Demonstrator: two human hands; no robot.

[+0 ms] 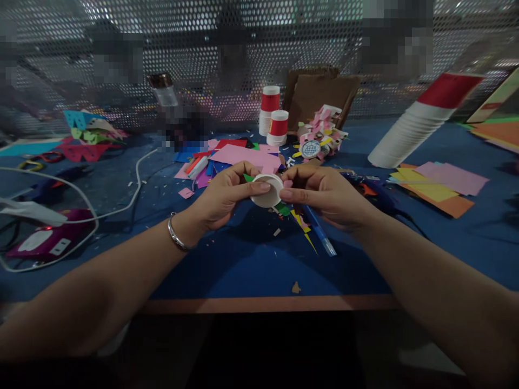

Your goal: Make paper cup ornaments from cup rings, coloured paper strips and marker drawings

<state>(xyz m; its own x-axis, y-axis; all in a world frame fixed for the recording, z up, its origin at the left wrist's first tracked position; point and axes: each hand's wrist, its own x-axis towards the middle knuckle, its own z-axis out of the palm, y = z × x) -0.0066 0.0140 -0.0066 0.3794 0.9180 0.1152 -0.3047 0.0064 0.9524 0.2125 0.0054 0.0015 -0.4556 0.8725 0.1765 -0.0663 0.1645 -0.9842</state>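
Between my hands, above the blue table, I hold a white paper cup (267,195) with its round face turned toward me. My left hand (227,193) grips it from the left, the thumb pressed on the pale inner face. At its right rim my right hand (324,195) pinches, with a small pink paper piece (287,185) showing by the fingertips. A green paper tip (248,178) sticks out at the cup's upper left. The cup's far side is hidden. Below my right hand lies a blue pen (322,235) beside yellow paper strips (300,224).
Pink paper (243,156) and markers (198,165) lie behind my hands. Farther back stand red-and-white cups (278,128) and a pink paper craft (322,135). A tilted cup stack (417,127) and coloured sheets (441,183) are right; a purple power strip (52,235) with cables is left.
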